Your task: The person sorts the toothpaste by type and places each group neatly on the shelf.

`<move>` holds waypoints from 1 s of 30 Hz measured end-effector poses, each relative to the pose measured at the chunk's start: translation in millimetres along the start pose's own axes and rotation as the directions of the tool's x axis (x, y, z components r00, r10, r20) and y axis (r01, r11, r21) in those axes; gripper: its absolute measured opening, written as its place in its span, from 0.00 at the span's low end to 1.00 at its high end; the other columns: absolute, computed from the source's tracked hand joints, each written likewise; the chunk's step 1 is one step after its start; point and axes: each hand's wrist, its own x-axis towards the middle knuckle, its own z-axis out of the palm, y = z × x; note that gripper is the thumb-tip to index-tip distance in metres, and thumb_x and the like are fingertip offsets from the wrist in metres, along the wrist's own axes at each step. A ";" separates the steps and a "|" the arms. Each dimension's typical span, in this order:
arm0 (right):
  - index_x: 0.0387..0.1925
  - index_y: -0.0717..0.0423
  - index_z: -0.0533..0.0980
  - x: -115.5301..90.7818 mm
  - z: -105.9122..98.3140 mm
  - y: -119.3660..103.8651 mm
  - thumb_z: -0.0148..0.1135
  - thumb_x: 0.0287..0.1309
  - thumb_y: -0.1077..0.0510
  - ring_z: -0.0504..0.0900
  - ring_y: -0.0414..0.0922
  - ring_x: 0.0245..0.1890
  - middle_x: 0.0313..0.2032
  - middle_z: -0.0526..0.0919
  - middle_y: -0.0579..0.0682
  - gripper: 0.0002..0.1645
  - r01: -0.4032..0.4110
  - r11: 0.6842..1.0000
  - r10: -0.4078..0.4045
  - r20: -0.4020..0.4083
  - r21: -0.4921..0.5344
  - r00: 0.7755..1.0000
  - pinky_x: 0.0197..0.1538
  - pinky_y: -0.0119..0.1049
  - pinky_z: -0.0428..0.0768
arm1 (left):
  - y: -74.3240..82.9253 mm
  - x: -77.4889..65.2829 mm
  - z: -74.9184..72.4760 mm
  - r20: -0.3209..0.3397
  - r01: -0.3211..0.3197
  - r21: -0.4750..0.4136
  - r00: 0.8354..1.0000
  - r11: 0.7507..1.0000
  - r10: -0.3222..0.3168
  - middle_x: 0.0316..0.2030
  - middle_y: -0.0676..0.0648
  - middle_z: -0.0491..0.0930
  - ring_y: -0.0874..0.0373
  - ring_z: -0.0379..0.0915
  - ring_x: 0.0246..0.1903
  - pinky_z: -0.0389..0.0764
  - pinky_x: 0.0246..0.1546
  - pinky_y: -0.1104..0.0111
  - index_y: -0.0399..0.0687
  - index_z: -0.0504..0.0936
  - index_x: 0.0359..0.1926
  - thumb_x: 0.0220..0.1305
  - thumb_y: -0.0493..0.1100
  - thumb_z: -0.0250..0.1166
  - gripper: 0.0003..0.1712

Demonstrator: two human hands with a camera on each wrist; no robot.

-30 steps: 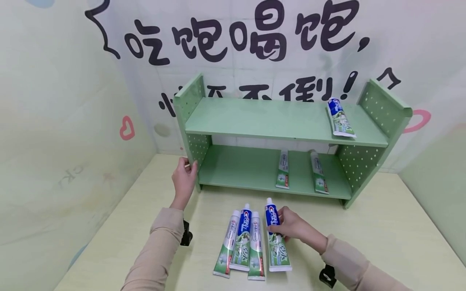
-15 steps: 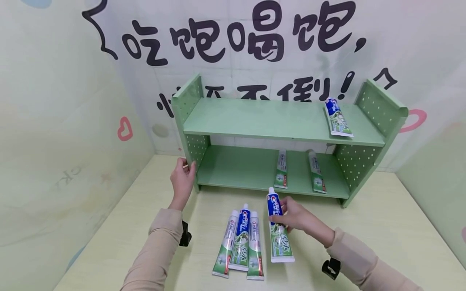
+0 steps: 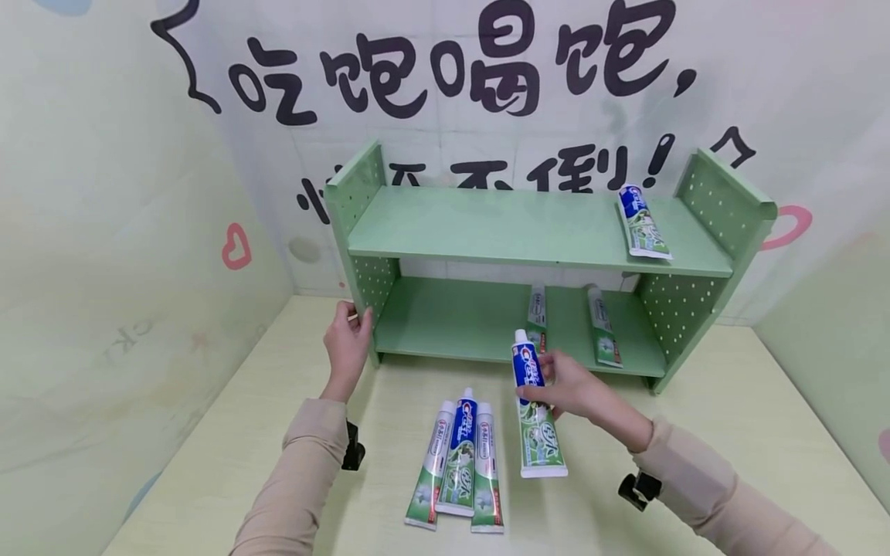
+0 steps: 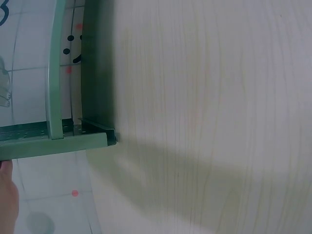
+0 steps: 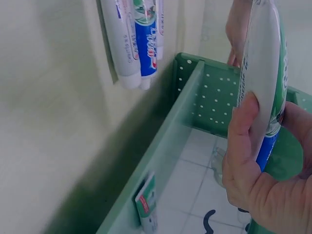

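My right hand (image 3: 566, 384) grips a blue-and-green tube of toothpaste (image 3: 538, 432) about its middle, cap pointing up and away, in front of the lower shelf. Seen from the right wrist, the thumb and fingers close round the tube (image 5: 265, 73) from both sides. My left hand (image 3: 348, 340) holds the left side panel of a green two-tier rack (image 3: 473, 224) near its lower front edge. Only part of that hand (image 4: 7, 195) shows in the left wrist view. Between the arms lie a blue-and-green tube (image 3: 459, 455) and two silver-and-green tubes (image 3: 429, 471), side by side on the table.
One blue-and-green tube (image 3: 643, 224) lies on the upper shelf at the right. On the lower shelf are two silver-and-green tubes (image 3: 603, 328), one partly hidden behind the held tube. The pale wooden table (image 3: 229, 463) meets patterned walls (image 3: 139, 193) at the back and sides.
My right hand has raised the toothpaste tube from beside the three tubes and carried it forward toward the lower shelf. My left hand keeps its place on the rack.
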 end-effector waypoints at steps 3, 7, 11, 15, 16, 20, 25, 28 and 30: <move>0.57 0.70 0.56 -0.4 -5.0 -4.0 0.65 0.51 0.56 0.81 0.45 0.29 0.41 0.72 0.61 0.39 -0.003 1.000 0.003 -0.001 0.001 1.000 0.27 0.36 0.84 | 0.1 0.5 -0.2 0.004 0.009 -0.005 1.000 1.000 -0.008 0.43 0.34 0.79 0.44 0.80 0.42 0.84 0.39 0.57 0.36 0.70 0.39 0.63 0.44 0.57 0.13; 0.57 0.70 0.56 -1.2 -8.8 -6.6 0.65 0.51 0.56 0.81 0.45 0.29 0.41 0.72 0.62 0.39 -0.005 1.000 0.005 -0.007 -0.002 1.000 0.27 0.35 0.84 | 0.7 0.5 -0.7 0.010 0.012 -0.006 1.000 1.000 -0.012 0.43 0.33 0.79 0.43 0.80 0.43 0.84 0.40 0.57 0.35 0.70 0.40 0.63 0.43 0.57 0.13; 0.57 0.70 0.56 -2.2 -13.1 -10.1 0.64 0.52 0.56 0.81 0.45 0.30 0.42 0.71 0.62 0.38 -0.002 1.000 0.002 -0.010 -0.006 1.000 0.28 0.35 0.84 | 1.3 0.0 -0.5 0.009 0.017 -0.004 1.000 1.000 -0.017 0.44 0.33 0.79 0.43 0.80 0.43 0.84 0.40 0.57 0.35 0.70 0.40 0.63 0.43 0.57 0.13; 0.57 0.70 0.56 -3.2 -19.6 -16.8 0.64 0.52 0.56 0.81 0.45 0.30 0.42 0.71 0.62 0.38 0.008 1.000 -0.008 -0.030 -0.013 1.000 0.28 0.35 0.84 | 2.1 -0.1 -0.5 0.005 0.021 -0.004 1.000 1.000 -0.021 0.44 0.33 0.79 0.43 0.79 0.44 0.83 0.40 0.57 0.35 0.70 0.40 0.63 0.43 0.57 0.13; 0.57 0.70 0.56 -3.6 -21.2 -18.6 0.64 0.52 0.56 0.81 0.45 0.29 0.42 0.71 0.62 0.38 0.010 1.000 -0.010 -0.037 -0.019 0.999 0.28 0.35 0.84 | 2.5 -0.1 -0.7 0.004 0.020 -0.005 1.000 1.000 -0.020 0.44 0.33 0.79 0.43 0.79 0.44 0.83 0.40 0.57 0.35 0.70 0.40 0.63 0.43 0.57 0.13; 0.57 0.69 0.56 -5.4 -26.7 -24.6 0.64 0.52 0.55 0.81 0.45 0.29 0.43 0.71 0.62 0.38 0.015 0.999 -0.018 -0.055 -0.041 0.998 0.28 0.34 0.84 | 3.2 0.4 -0.6 0.004 0.019 -0.004 1.000 1.000 -0.019 0.44 0.33 0.79 0.43 0.80 0.43 0.84 0.40 0.57 0.35 0.70 0.40 0.63 0.44 0.57 0.14; 0.58 0.68 0.56 -6.6 -32.2 -27.8 0.64 0.53 0.53 0.81 0.45 0.30 0.43 0.71 0.61 0.39 0.005 0.999 -0.008 -0.069 -0.042 0.998 0.29 0.34 0.84 | 3.5 -0.2 0.1 0.016 0.023 -0.002 1.000 1.000 -0.023 0.44 0.33 0.79 0.43 0.80 0.43 0.84 0.40 0.57 0.35 0.70 0.40 0.63 0.43 0.57 0.14; 0.57 0.68 0.56 -6.9 -37.1 -30.8 0.63 0.53 0.53 0.81 0.44 0.31 0.43 0.71 0.61 0.38 0.007 0.999 -0.011 -0.076 -0.048 0.997 0.29 0.33 0.84 | 3.5 -1.0 0.4 0.022 0.024 -0.002 0.999 1.000 -0.024 0.44 0.33 0.79 0.43 0.80 0.43 0.84 0.40 0.57 0.35 0.70 0.40 0.63 0.43 0.57 0.14; 0.57 0.68 0.57 -7.3 -41.0 -34.4 0.63 0.54 0.53 0.81 0.44 0.31 0.43 0.71 0.61 0.38 0.015 0.998 -0.019 -0.076 -0.053 0.997 0.29 0.33 0.84 | 3.6 -1.4 0.3 0.022 0.023 -0.006 0.999 1.000 -0.023 0.44 0.33 0.79 0.43 0.80 0.43 0.84 0.40 0.57 0.35 0.70 0.40 0.63 0.43 0.57 0.14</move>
